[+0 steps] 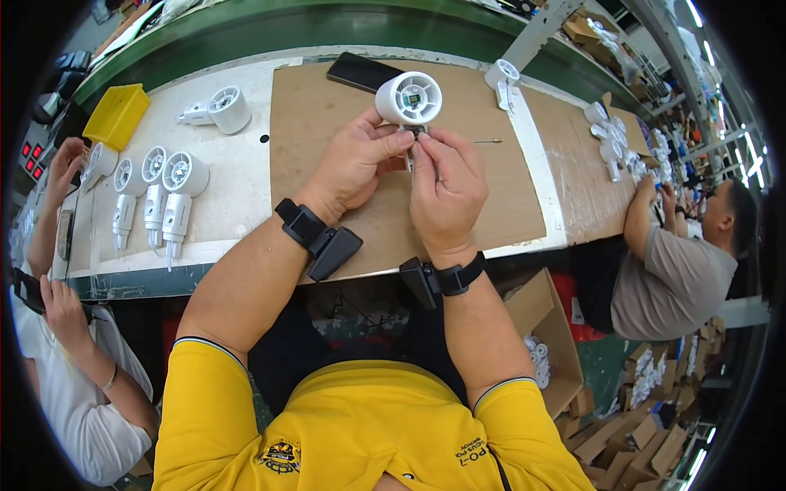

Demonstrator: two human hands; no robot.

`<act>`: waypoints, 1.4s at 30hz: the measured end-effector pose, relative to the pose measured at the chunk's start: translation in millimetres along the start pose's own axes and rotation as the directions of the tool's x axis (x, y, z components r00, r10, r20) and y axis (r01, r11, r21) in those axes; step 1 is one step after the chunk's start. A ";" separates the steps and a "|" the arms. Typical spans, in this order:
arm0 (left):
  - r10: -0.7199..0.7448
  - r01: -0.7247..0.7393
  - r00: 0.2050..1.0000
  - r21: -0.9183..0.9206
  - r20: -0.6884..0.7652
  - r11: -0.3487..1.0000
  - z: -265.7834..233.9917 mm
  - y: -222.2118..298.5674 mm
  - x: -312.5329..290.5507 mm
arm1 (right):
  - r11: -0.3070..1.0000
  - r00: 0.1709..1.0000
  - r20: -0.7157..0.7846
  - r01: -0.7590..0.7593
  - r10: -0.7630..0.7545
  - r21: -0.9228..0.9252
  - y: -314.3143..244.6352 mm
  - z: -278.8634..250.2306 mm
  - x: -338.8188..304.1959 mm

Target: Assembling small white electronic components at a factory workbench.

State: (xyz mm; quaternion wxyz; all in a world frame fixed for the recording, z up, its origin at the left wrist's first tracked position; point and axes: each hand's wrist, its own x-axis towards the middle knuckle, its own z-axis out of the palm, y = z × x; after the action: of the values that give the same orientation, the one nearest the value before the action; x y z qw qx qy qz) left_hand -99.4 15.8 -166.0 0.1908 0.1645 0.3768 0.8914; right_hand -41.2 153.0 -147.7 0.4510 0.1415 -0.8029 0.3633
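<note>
**Round-headed white unit [409, 98] in both hands, mid-worktop [239, 176]**

Worktop runs the full width, co-workers at both ends: white shirt [90, 417] left, grey-brown shirt [688, 282] right. Brown sheet [327, 110] covers its middle. Open carton [528, 307] sits below the front edge, right side.

Yellow bin [117, 114] far left. Black phone [363, 72] on the sheet's back edge, just behind the held unit, whose head overlaps its right end in view.

Similar units: row of three [175, 200] left, one lying [229, 110] behind them, another [502, 75] back right.

Held unit is over the sheet, open face up. Left hand [352, 168]: grip closed round its neck. Right hand [449, 192]: grip pinched on the same neck; fingers block the joint, can't tell if a small part's between them.

Thin brass-tipped rod [489, 141] pokes out past the right hand.
</note>
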 end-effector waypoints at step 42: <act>0.147 -0.140 0.988 0.113 -0.050 0.984 7.5 -0.7 -1.4 | 0.856 0.893 0.185 -0.448 0.411 0.257 9.1 -7.0 -19.2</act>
State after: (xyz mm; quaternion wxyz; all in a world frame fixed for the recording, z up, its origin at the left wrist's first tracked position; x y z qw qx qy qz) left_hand -94.8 20.2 -161.8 0.1056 0.1753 0.4175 0.8853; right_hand -31.3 162.4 -165.5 0.2818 0.0462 -0.7776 0.5602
